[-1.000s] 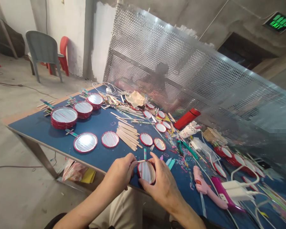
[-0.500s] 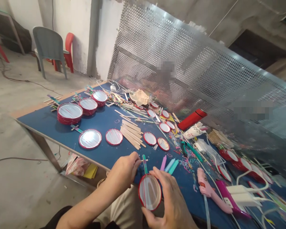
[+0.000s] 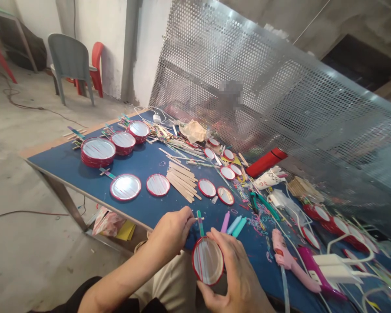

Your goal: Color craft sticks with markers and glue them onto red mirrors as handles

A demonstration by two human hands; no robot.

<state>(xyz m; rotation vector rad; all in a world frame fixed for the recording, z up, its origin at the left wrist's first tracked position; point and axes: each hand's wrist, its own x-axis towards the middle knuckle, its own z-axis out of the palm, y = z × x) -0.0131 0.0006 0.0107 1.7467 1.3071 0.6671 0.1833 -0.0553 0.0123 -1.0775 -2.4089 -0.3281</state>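
Chairs: a grey chair [image 3: 70, 56] and a red chair [image 3: 96, 65] stand by the far left wall, well apart from the table.
Table: the blue table [image 3: 140, 163] runs from far left to near right.
Stacked lids: piles of red-rimmed lids [image 3: 97, 152] sit in a row at the table's far left corner.
Loose lids: two single lids [image 3: 125, 187] lie flat, nearer than the piles.
Wooden sticks: a loose bundle of wooden sticks [image 3: 181, 180] lies just right of them.
Left hand: the left hand [image 3: 172, 232] is at the near edge, fingers drawn together, pinching what looks like a thin stick [image 3: 198, 218].
Striped stick: a striped stick [image 3: 200, 222] rises from the top rim of the round lid, crossing the thin stick.
Round lid: the round lid [image 3: 207, 261], red-rimmed and shiny, is held tilted at the table's near edge, just right of the left hand.
Right hand: the right hand [image 3: 237, 274] curls round the lid's right rim, forefinger over the top, thumb beneath.
Coloured rods: pink and teal rods [image 3: 233, 224] lie just beyond that hand.
Flask: a red flask [image 3: 266, 161] lies on its side near the far edge.
Glue gun: a pink glue gun [image 3: 285, 257] lies right of the right hand.
Panel: a perforated metal panel [image 3: 263, 87] stands along the far edge.
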